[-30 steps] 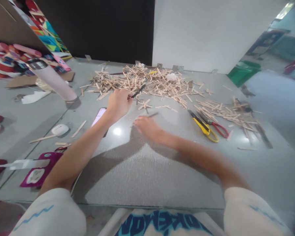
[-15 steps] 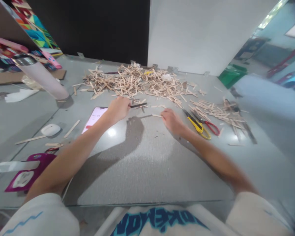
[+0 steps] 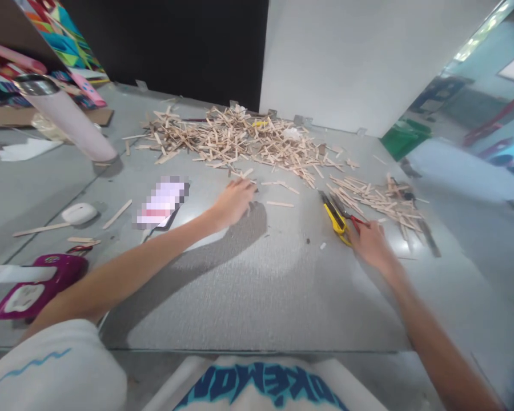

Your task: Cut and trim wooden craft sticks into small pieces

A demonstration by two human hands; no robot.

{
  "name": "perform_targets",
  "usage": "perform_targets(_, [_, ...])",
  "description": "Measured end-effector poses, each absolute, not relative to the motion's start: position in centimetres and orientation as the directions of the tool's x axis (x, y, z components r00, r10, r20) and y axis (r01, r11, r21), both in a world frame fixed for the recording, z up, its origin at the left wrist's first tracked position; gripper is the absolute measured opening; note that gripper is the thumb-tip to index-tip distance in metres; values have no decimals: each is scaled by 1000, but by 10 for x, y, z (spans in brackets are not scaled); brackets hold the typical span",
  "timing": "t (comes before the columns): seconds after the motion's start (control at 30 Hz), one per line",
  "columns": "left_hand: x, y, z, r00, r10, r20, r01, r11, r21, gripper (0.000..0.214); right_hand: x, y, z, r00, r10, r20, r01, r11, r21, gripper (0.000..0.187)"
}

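My left hand (image 3: 236, 201) is low over the table, just in front of the stick pile, with its fingers curled. A small dark bit shows at its fingertips, too little to name. My right hand (image 3: 372, 242) is closed around the red handles of a pair of scissors (image 3: 356, 219) lying on the table. Beside the scissors lies a yellow tool with a dark blade (image 3: 336, 219), close to my fingers. A short wooden stick (image 3: 280, 204) lies flat between my hands, and a couple more lie just behind it.
A large heap of wooden sticks (image 3: 223, 137) spreads along the back; a looser pile (image 3: 368, 197) lies at right. On the left are a phone (image 3: 163, 202), a white case (image 3: 79, 214), a pale bottle (image 3: 71, 123) and a purple packet (image 3: 38, 285).
My right hand has left the short stick and moved right onto the scissors. My left hand has shifted slightly right and lower; the dark strip it held is now mostly hidden.
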State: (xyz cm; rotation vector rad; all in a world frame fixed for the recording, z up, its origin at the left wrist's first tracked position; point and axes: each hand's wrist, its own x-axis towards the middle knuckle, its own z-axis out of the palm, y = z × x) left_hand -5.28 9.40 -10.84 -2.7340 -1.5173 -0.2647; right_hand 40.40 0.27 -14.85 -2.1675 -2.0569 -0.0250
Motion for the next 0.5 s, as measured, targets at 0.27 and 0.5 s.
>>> perform_targets(0.27, [-30,64,-142,794,601,86,594,-799,94,69,408,17,-153,227,957,183,960,-188,-209,20])
perform_targets(0.5, [-24,54,-145,771,620,143,613,-784,91,54,419,27,-130,277,939,202,891,-173,-420,42])
